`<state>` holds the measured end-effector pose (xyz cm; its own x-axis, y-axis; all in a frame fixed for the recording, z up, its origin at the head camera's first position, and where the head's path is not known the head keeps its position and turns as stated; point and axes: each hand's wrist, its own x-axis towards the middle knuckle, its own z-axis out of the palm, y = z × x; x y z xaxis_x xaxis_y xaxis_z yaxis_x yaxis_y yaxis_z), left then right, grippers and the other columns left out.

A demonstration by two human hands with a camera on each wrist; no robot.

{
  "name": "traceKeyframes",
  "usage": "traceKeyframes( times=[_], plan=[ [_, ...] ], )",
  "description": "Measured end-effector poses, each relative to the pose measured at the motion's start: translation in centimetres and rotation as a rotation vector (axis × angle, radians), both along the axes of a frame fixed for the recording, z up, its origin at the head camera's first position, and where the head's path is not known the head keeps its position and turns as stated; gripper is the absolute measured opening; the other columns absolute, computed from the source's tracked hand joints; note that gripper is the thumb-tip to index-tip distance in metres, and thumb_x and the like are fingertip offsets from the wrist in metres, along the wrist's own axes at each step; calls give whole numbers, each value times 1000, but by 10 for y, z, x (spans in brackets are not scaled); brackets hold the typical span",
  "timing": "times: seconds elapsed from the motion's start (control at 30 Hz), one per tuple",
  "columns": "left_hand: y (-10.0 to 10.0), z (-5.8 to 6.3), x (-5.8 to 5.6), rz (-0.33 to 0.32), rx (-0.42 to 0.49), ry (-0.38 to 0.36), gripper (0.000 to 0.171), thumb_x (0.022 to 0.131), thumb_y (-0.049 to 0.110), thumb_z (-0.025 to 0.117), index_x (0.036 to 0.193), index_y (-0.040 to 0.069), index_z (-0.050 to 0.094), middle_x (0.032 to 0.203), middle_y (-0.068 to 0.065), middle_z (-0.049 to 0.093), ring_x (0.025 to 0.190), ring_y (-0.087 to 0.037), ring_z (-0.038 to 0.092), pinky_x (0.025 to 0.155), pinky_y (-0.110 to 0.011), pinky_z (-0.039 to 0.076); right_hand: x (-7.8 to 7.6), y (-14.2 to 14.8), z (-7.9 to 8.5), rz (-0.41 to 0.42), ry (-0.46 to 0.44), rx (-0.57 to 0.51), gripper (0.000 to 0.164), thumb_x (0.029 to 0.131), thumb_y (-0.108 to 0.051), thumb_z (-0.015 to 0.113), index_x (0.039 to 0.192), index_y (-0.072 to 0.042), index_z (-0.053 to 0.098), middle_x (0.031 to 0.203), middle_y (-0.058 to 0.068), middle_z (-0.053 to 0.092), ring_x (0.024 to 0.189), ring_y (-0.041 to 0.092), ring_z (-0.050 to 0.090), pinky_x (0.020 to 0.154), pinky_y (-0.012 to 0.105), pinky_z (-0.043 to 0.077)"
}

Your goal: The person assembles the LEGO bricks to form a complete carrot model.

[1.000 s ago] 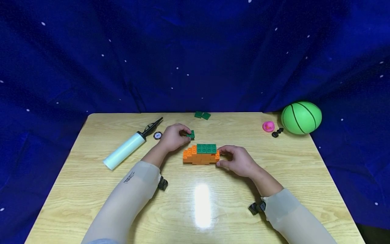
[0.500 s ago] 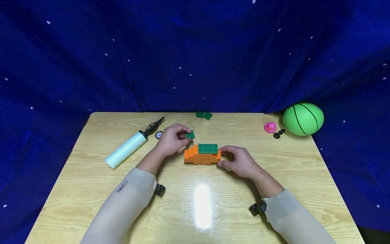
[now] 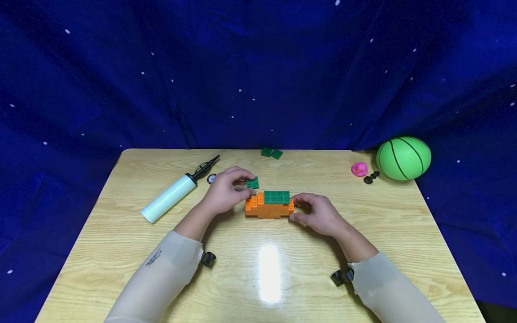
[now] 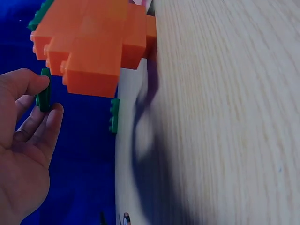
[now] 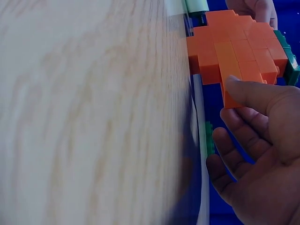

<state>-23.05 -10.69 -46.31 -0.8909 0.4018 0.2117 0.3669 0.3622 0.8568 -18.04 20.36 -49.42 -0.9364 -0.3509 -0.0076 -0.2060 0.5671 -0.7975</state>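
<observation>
An orange toy-brick build (image 3: 269, 210), stepped at its ends, stands on the table with green plates (image 3: 277, 197) along its top. My right hand (image 3: 319, 214) grips the build's right end; in the right wrist view the thumb (image 5: 248, 93) lies on the orange side. Between thumb and fingers, my left hand (image 3: 226, 192) pinches a small studded green plate (image 3: 252, 183), just behind and above the build's left steps. The left wrist view has this plate (image 4: 44, 91) edge-on, apart from the orange bricks (image 4: 91, 61).
Two loose green plates (image 3: 276, 154) lie at the table's back edge. A pale blue hand pump (image 3: 169, 197) and a round chip (image 3: 211, 178) are on the left. At the back right sit a pink duck (image 3: 359, 169), a small black object (image 3: 368, 180) and a green ball (image 3: 404, 158).
My left hand has lifted the green plate off the table and brought it nearer the orange build, close to its left steps. The right hand keeps its grip in the same place.
</observation>
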Motion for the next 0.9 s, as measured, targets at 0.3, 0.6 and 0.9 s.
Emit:
traceKeyframes(
  times=[0.3,0.6,0.9],
  plan=[
    [-1,8,13,-15,-21,63,24,90,9,79,112,15,75,121,3,65,106,-17,66,96,-41,56,1,1,-1,8,18,5,40,89,-21,84,125,-8,71,117,5,72,111,25,66,95,48,53],
    [2,15,23,-56,32,92,25,88,4,80,110,15,77,120,2,67,105,-17,65,93,-49,56,0,1,-2,9,24,12,40,89,-21,85,125,-9,71,117,4,72,110,24,66,94,48,53],
    [2,16,30,-110,8,68,24,89,5,81,111,14,77,119,2,66,103,-17,64,92,-41,57,0,0,-2,5,29,17,41,88,-21,85,125,-8,71,116,4,72,109,24,66,93,47,53]
  ],
)
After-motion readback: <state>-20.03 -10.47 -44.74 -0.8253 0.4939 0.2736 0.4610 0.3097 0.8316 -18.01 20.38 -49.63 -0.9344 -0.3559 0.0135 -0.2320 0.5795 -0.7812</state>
